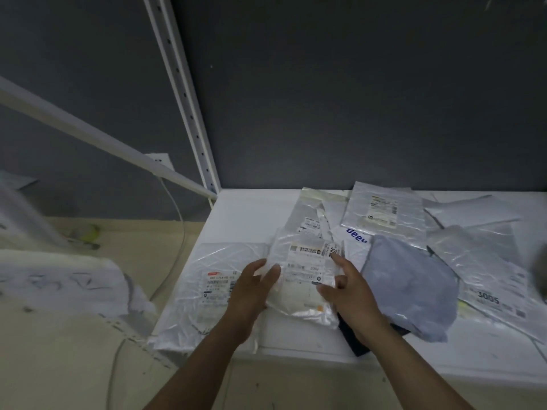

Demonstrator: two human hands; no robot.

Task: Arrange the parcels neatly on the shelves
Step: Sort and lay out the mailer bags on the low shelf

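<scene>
White shelf board (245,220): pressing clear crinkled plastic parcel (305,279) between straight fingers (273,275), left hand (251,291), right hand (349,291). Next, probably: square flush.

A silver parcel (485,261) at far right bears the number "3005".

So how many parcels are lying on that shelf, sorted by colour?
Silvery or clear bags: 5 (far left, front centre, back centre, back, right)
White bags: 2 (blue-lettered, back right)
Grey-blue bag: 1
Black item, mostly hidden: 1
Total: 9, though the pile overlaps, so more may be hidden.
</scene>
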